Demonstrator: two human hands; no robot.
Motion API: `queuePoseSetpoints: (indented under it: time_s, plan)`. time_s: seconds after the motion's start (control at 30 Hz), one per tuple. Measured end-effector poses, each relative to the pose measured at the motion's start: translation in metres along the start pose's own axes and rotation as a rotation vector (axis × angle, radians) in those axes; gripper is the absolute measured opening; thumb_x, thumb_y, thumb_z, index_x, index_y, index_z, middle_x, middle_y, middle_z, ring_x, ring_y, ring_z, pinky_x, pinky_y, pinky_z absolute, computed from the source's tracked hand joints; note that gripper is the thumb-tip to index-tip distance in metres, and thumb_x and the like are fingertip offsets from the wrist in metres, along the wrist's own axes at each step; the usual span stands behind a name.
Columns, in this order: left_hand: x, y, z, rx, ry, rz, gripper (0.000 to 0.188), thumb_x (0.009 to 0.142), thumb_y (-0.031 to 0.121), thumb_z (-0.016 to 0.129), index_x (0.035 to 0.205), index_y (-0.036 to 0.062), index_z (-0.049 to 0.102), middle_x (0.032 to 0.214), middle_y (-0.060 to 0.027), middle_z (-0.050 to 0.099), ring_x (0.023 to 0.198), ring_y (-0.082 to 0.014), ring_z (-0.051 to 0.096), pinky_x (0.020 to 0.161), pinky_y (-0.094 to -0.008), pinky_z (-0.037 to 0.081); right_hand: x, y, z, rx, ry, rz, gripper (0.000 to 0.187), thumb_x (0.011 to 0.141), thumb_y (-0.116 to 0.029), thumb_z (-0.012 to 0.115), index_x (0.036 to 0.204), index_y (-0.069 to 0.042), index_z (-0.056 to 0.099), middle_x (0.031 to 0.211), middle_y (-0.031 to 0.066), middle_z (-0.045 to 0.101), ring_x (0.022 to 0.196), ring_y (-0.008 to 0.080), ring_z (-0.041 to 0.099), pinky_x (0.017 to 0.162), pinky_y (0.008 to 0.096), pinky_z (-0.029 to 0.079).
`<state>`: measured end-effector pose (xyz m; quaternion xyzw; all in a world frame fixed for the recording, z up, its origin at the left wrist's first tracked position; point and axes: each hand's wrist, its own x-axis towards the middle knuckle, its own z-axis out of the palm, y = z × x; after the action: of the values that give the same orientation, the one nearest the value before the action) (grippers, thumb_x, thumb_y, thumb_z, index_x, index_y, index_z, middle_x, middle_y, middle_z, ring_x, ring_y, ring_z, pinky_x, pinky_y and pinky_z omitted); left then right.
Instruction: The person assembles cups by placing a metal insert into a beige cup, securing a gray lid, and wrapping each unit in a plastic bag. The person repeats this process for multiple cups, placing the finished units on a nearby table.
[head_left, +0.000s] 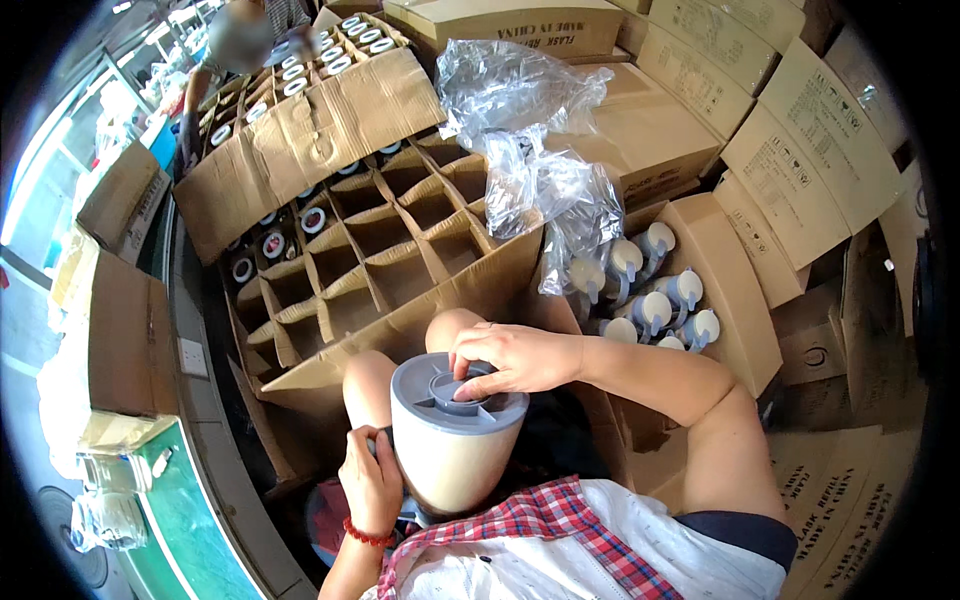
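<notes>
Between my knees stands a cream jug (455,470), apparently upside down, its wide grey ribbed base (418,385) facing up. My right hand (515,360) reaches over it from the right, fingers bent and closed on the round grey cap (455,402) in the middle of that base. At the jug's left side, my left hand (372,482) is wrapped round a dark grey part that looks like its handle; the fingers hide most of it. A red bead bracelet circles my left wrist.
A divided carton (385,335) ahead holds several round-topped pieces at its far left. Clear plastic film (560,190) drapes over its right corner. To the right, an open carton (735,290) holds several cream-and-grey jugs (650,310). A person (280,20) is at the far left.
</notes>
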<state>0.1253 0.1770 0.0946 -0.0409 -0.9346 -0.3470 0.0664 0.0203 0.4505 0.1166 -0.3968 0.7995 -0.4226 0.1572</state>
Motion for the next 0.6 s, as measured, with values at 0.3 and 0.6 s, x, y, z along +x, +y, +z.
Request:
queuePoseSetpoints:
  time_s: [0.3,0.6]
  plan:
    - [0.039,-0.053,-0.008,0.096,-0.209,-0.204,0.021,0.100,0.016,0.048,0.112,-0.0012,0.050,0.083,-0.0213,0.064,0.077,-0.0388,0.064,0.067,-0.0418,0.049,0.024,0.178,-0.164,0.483,1.011,0.379,0.050,0.092,-0.030,0.066,0.131,-0.007,0.046,0.122,0.0136,0.055,0.107,0.0190,0.056,0.090,0.0331,0.049]
    - [0.145,-0.076,-0.023,-0.612,0.042,-0.645,0.035,0.104,0.034,0.043,0.118,0.0027,0.051,0.104,-0.0125,0.062,0.075,-0.0160,0.065,0.063,-0.0264,0.053,0.105,0.316,-0.289,-0.434,1.237,0.174,0.071,0.077,-0.037,0.080,0.128,-0.001,0.047,0.123,0.0158,0.058,0.110,0.0278,0.059,0.097,0.0387,0.047]
